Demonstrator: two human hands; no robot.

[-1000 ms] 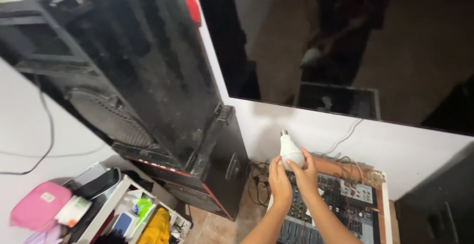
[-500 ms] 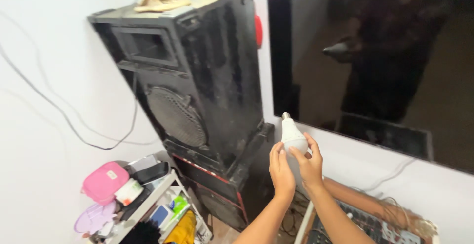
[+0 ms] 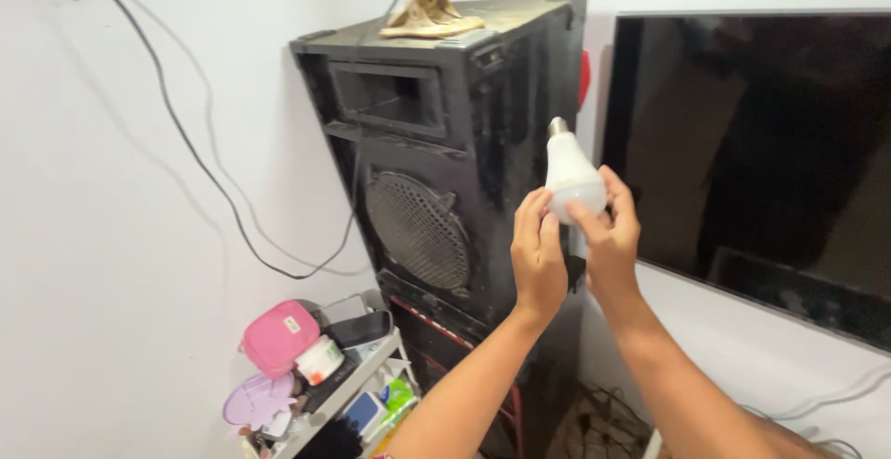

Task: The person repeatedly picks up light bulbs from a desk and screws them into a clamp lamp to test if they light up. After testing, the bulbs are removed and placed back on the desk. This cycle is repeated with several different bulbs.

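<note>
Both of my hands hold a white light bulb [image 3: 569, 174] up in front of me, its metal screw base pointing upward. My left hand [image 3: 539, 257] grips the rounded lower part from the left with fingers closed around it. My right hand [image 3: 610, 231] pinches the same rounded part from the right. The bulb is level with the upper half of a tall black loudspeaker [image 3: 445, 181], just in front of its right edge.
A dark wall-mounted screen [image 3: 761, 162] fills the right. A beige lamp holder [image 3: 429, 6] with a cable lies on the loudspeaker's top. A black cable [image 3: 200, 157] hangs across the white wall. A small white shelf [image 3: 345, 394] at lower left carries a pink pouch [image 3: 278, 336] and small items.
Both hands have raised the bulb from near the loudspeaker's base to its upper half. My view has tilted upward and left; the mixer table has dropped out of sight.
</note>
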